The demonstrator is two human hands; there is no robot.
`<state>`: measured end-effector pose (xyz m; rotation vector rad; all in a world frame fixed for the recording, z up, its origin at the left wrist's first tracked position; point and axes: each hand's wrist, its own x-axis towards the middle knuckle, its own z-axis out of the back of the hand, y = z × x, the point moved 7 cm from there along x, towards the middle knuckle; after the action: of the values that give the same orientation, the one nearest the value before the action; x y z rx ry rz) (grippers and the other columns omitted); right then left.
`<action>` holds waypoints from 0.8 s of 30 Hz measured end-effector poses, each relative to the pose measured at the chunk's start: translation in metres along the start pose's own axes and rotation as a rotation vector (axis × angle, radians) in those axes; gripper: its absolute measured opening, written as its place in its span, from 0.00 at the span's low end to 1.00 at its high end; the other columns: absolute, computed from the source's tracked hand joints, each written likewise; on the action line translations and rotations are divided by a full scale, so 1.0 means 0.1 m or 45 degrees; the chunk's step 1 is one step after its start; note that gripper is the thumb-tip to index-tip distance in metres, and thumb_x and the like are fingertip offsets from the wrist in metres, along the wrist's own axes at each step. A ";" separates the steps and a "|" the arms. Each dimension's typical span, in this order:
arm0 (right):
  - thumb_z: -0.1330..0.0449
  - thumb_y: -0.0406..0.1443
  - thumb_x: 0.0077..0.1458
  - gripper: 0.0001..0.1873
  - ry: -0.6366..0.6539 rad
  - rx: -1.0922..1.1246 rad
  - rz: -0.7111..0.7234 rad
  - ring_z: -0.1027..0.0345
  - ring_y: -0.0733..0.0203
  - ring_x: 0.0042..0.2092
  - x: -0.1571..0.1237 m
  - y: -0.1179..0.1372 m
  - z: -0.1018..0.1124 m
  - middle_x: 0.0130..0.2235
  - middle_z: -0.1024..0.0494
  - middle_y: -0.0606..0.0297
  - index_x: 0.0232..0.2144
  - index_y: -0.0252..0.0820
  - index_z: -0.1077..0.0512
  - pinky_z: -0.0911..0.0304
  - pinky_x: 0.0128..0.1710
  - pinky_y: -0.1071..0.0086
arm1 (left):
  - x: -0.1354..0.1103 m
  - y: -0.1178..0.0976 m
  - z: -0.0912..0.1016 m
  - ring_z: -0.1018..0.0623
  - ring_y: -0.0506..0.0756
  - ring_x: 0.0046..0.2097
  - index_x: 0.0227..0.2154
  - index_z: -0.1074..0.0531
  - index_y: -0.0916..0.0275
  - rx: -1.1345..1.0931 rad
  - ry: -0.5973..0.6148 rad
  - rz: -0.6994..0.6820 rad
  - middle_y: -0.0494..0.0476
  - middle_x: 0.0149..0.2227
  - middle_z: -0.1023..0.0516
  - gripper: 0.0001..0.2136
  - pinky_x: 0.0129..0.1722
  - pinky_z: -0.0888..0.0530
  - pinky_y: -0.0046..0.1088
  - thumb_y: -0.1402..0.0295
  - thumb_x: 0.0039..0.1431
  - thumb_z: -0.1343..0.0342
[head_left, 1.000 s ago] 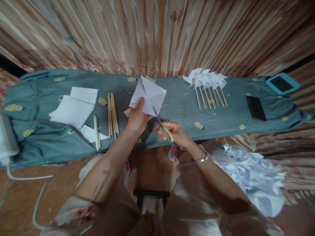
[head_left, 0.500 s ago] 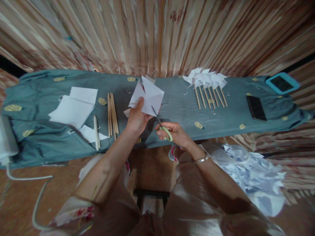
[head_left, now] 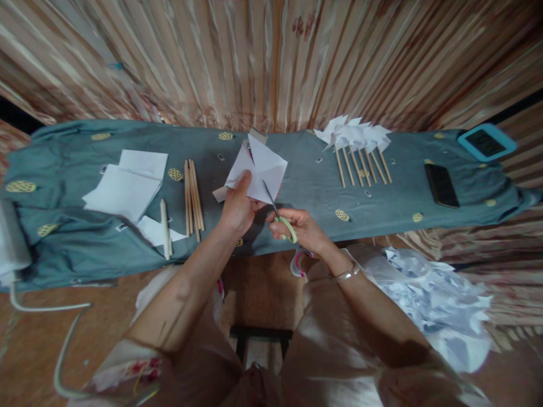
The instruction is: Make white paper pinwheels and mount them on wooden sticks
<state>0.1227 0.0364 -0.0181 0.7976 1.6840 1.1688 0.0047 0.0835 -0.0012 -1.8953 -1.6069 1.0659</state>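
Note:
My left hand (head_left: 238,206) pinches a white paper square (head_left: 259,169) and holds it up over the grey-green cloth-covered table (head_left: 297,186). The paper has cuts running in from its corners. My right hand (head_left: 297,227) grips green-handled scissors (head_left: 280,217), whose blades reach into the paper's lower edge. A row of finished white paper pinwheels on wooden sticks (head_left: 358,147) lies to the right. Several bare wooden sticks (head_left: 193,192) lie to the left of my left hand.
A stack of white paper sheets (head_left: 127,186) and a white stick-like tool (head_left: 164,226) lie at the left. A black phone (head_left: 441,185) and a blue-cased device (head_left: 486,142) rest at the right. Paper scraps (head_left: 436,299) pile up by my right knee. A striped curtain hangs behind.
The paper has turned slightly and dropped a little toward me. The scissors have pushed a bit further into its lower edge. Both hands stay in nearly the same place.

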 end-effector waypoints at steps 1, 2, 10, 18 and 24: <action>0.25 0.48 0.36 0.23 -0.002 -0.003 0.003 0.34 0.71 0.23 0.00 0.00 0.00 0.22 0.27 0.75 0.29 0.40 0.26 0.36 0.26 0.75 | 0.00 0.00 0.00 0.18 0.60 0.47 0.53 0.31 0.62 -0.002 0.008 0.000 0.60 0.42 0.17 0.19 0.44 0.20 0.34 0.59 0.63 0.42; 0.25 0.48 0.36 0.23 -0.004 -0.004 0.007 0.35 0.71 0.23 0.00 0.00 0.00 0.21 0.27 0.75 0.29 0.40 0.26 0.37 0.25 0.76 | 0.00 0.00 0.00 0.18 0.60 0.47 0.53 0.31 0.62 -0.006 0.014 -0.001 0.60 0.42 0.17 0.19 0.45 0.20 0.34 0.59 0.62 0.42; 0.24 0.48 0.35 0.24 -0.017 -0.003 0.002 0.35 0.72 0.22 0.01 -0.01 0.01 0.20 0.28 0.75 0.29 0.41 0.26 0.38 0.24 0.76 | 0.01 0.01 0.01 0.18 0.60 0.47 0.52 0.31 0.60 -0.035 0.011 0.009 0.60 0.42 0.17 0.19 0.46 0.20 0.37 0.59 0.60 0.40; 0.24 0.49 0.33 0.25 -0.032 0.004 -0.005 0.34 0.70 0.23 0.03 -0.03 0.02 0.21 0.27 0.74 0.29 0.41 0.26 0.38 0.24 0.75 | -0.01 0.05 0.01 0.18 0.62 0.48 0.48 0.29 0.63 -0.008 -0.021 0.025 0.63 0.40 0.17 0.19 0.46 0.20 0.37 0.57 0.60 0.39; 0.24 0.48 0.32 0.25 -0.046 0.016 -0.001 0.36 0.72 0.21 0.03 -0.01 0.01 0.20 0.28 0.75 0.28 0.40 0.27 0.38 0.23 0.76 | -0.03 0.02 -0.01 0.18 0.61 0.49 0.45 0.29 0.63 0.012 -0.032 0.009 0.62 0.42 0.17 0.14 0.47 0.21 0.35 0.59 0.61 0.41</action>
<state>0.1225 0.0386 -0.0199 0.8206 1.6635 1.1379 0.0070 0.0804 -0.0016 -1.8900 -1.6073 1.1024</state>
